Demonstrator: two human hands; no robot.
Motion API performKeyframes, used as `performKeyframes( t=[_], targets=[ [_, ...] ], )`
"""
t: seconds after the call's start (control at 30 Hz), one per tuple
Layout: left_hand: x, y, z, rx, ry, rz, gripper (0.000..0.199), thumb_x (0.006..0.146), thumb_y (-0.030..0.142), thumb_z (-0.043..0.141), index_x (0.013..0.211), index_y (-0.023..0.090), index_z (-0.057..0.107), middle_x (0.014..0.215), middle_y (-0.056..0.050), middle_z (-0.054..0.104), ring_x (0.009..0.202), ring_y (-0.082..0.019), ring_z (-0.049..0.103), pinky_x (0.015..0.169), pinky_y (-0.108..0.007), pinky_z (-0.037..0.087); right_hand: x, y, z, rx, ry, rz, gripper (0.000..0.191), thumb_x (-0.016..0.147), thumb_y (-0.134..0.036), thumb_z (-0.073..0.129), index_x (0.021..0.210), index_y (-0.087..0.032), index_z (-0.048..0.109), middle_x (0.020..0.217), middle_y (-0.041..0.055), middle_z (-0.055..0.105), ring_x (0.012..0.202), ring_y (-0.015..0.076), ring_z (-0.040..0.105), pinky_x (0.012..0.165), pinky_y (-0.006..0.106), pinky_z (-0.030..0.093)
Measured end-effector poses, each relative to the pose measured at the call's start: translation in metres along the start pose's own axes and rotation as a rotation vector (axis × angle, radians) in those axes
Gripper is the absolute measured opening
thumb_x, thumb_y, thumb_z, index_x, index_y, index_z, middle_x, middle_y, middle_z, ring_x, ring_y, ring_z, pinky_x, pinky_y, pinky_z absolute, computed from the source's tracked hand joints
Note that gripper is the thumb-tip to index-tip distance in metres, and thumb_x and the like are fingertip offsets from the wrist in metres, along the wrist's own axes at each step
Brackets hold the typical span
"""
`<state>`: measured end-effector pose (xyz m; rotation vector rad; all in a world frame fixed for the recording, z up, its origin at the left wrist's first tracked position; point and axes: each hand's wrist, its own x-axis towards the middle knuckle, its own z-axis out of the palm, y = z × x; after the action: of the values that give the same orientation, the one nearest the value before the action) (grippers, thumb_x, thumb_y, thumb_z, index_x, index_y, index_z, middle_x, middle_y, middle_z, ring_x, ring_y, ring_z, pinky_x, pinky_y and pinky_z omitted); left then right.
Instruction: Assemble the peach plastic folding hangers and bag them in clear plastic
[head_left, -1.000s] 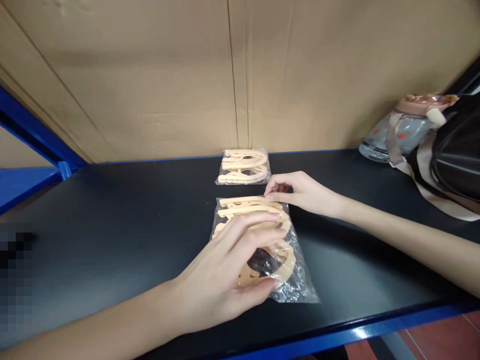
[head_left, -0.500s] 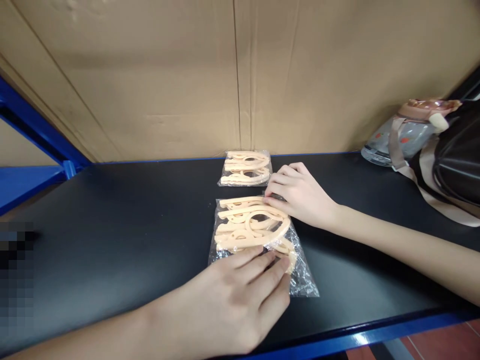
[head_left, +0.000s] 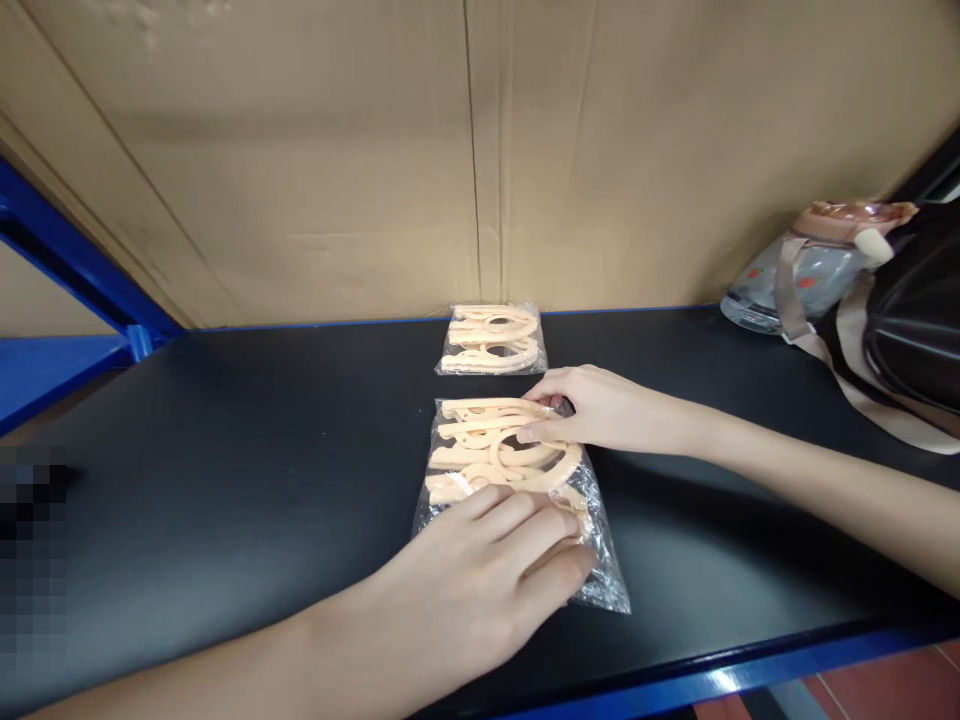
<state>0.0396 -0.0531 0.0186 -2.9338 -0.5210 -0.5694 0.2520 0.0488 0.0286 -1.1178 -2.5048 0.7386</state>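
A clear plastic bag (head_left: pixel 609 560) holding several cream folding hangers (head_left: pixel 465 457) lies on the black tabletop (head_left: pixel 247 480). My left hand (head_left: pixel 495 570) rests over the bag's near part, its fingers bent onto the hangers and plastic. At the far right edge of the bag, my right hand (head_left: pixel 592 405) has its thumb on top of the hangers and its fingers curled round the edge. A second bag of cream hangers (head_left: pixel 491 338) lies flat behind the first, apart from both hands.
Cardboard (head_left: pixel 322 180) stands along the table's back edge. At the right are a clear bottle (head_left: pixel 817 270) with a strap and a black bag (head_left: pixel 919 310). A blue metal frame (head_left: pixel 67 270) rises at the left.
My right hand's thumb has moved onto the hangers, with its fingers curling round the bag's edge. My left hand has shifted slightly, and the bag's near edge has moved a little toward me.
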Motion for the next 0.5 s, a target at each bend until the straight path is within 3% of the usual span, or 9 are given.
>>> performKeyframes(
  t=[0.13, 0.23, 0.3, 0.4, 0.5],
  targets=[
    [-0.002, 0.001, 0.003, 0.023, -0.018, 0.02, 0.018, 0.097, 0.015, 0.054, 0.112, 0.014, 0.065, 0.118, -0.007, 0.065, 0.105, -0.02, 0.059, 0.093, -0.033, 0.047, 0.005, 0.001, -0.007, 0.182, -0.156, 0.066, 0.03, 0.076, -0.049, 0.075, 0.078, -0.02, 0.069, 0.069, -0.0016, 0.065, 0.059, 0.0135, 0.054, 0.049, 0.027, 0.038],
    [-0.004, 0.002, 0.002, 0.093, -0.006, 0.035, 0.019, 0.098, 0.016, 0.053, 0.112, 0.016, 0.067, 0.12, -0.006, 0.064, 0.11, -0.021, 0.058, 0.098, -0.035, 0.046, 0.005, -0.005, -0.006, 0.471, -0.26, 0.052, 0.029, 0.075, -0.04, 0.078, 0.095, -0.02, 0.069, 0.093, 0.001, 0.072, 0.079, 0.0166, 0.065, 0.064, 0.028, 0.052],
    [-0.004, 0.002, 0.002, 0.183, -0.004, 0.091, 0.024, 0.099, 0.019, 0.049, 0.116, 0.015, 0.066, 0.121, -0.007, 0.065, 0.11, -0.022, 0.058, 0.097, -0.036, 0.047, 0.004, -0.01, -0.005, 0.649, -0.299, 0.011, 0.039, 0.075, -0.032, 0.079, 0.11, -0.021, 0.067, 0.107, 0.0029, 0.072, 0.095, 0.0188, 0.067, 0.079, 0.032, 0.056],
    [0.0, -0.004, -0.001, 0.415, -0.032, 0.236, 0.034, 0.1, 0.019, 0.04, 0.124, 0.013, 0.063, 0.125, -0.01, 0.065, 0.112, -0.026, 0.059, 0.098, -0.039, 0.047, 0.008, -0.013, -0.012, 0.746, -0.266, -0.017, 0.047, 0.072, -0.029, 0.081, 0.116, -0.021, 0.067, 0.112, 0.0039, 0.073, 0.102, 0.0199, 0.068, 0.09, 0.035, 0.055],
    [0.011, -0.024, -0.004, 0.592, -0.023, 0.276, 0.037, 0.099, 0.012, 0.037, 0.124, 0.01, 0.063, 0.128, -0.012, 0.065, 0.117, -0.028, 0.059, 0.103, -0.042, 0.044, 0.024, -0.007, -0.036, 0.714, -0.194, 0.005, 0.048, 0.072, -0.028, 0.082, 0.117, -0.023, 0.068, 0.11, 0.0039, 0.074, 0.102, 0.0205, 0.068, 0.093, 0.036, 0.055]
  ],
)
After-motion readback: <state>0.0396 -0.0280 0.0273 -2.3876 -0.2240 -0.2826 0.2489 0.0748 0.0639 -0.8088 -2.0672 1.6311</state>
